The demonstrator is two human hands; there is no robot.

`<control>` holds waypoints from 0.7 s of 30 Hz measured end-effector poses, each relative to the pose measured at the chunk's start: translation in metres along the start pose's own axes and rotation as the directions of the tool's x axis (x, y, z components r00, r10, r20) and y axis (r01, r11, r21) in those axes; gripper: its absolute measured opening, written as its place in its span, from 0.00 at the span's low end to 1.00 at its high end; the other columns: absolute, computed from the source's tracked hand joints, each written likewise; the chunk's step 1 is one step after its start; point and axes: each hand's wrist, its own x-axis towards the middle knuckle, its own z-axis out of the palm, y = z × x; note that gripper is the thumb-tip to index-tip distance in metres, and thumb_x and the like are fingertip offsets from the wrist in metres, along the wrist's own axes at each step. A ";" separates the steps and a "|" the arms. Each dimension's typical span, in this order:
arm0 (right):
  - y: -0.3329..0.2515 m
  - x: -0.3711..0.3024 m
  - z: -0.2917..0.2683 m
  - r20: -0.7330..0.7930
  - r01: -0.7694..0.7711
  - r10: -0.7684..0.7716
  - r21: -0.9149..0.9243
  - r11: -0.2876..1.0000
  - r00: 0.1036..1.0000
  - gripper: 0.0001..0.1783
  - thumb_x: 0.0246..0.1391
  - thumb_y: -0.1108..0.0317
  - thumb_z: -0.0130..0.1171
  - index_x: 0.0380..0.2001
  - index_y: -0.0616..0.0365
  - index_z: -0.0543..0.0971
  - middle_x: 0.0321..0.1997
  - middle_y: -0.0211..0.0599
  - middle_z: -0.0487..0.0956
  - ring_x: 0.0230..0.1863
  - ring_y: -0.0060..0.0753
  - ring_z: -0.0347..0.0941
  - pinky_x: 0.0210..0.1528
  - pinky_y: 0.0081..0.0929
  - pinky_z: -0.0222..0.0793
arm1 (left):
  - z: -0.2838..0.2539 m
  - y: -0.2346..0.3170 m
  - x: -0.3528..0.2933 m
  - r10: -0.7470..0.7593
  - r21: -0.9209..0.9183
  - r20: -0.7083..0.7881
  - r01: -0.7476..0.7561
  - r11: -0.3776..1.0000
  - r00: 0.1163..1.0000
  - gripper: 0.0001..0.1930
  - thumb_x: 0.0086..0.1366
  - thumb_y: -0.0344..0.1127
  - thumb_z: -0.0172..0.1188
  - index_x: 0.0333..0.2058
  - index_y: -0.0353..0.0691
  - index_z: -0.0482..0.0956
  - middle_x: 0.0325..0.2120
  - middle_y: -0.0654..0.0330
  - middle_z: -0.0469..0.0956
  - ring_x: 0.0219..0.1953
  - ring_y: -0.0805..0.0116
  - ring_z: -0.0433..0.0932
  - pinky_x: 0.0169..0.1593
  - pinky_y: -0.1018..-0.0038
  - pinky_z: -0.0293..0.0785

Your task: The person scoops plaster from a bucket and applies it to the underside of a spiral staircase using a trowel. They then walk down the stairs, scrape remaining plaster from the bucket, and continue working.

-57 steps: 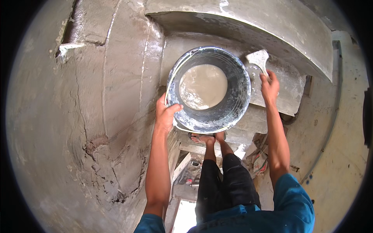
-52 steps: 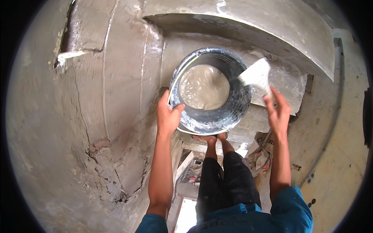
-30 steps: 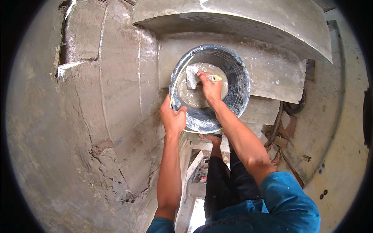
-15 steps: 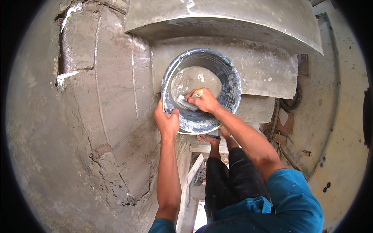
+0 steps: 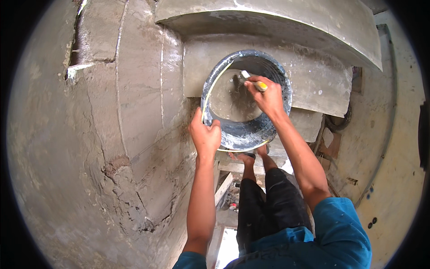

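A black plastic bucket (image 5: 232, 140), smeared with grey and white, holds wet grey slurry (image 5: 224, 101). It is tipped so its mouth faces me. My left hand (image 5: 206, 135) is closed on its lower left rim, by the pale yellow carrying handle (image 5: 209, 96). Over the slurry, my right hand (image 5: 270, 99) grips a flat-headed hand tool (image 5: 259, 85) with a yellow-and-grey handle. The tool's head is light grey and seen nearly edge-on, so whether it is a brush or a trowel is unclear.
On the left stands a rough plastered wall (image 5: 139, 89) with vertical pale strips and a broken, crumbly patch (image 5: 134, 201). A curved concrete ledge (image 5: 277, 20) overhangs beyond the bucket, above concrete steps (image 5: 320, 87). A coiled black hose (image 5: 339, 120) lies at right. My feet (image 5: 245, 158) are below the bucket.
My right hand has lifted the tool up and right, from the slurry's near edge to its far side. The bucket and my left hand sit slightly farther right in view, which has shifted.
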 end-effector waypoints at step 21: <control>0.071 -0.075 -0.098 -0.181 -0.234 0.421 0.611 0.757 0.889 0.24 0.71 0.61 0.62 0.57 0.74 0.75 0.52 0.46 0.80 0.51 0.36 0.79 0.54 0.34 0.78 | 0.023 0.021 -0.043 -0.095 -0.104 -0.124 0.082 0.991 0.988 0.14 0.53 0.19 0.58 0.41 0.28 0.76 0.32 0.37 0.83 0.39 0.36 0.85 0.44 0.58 0.79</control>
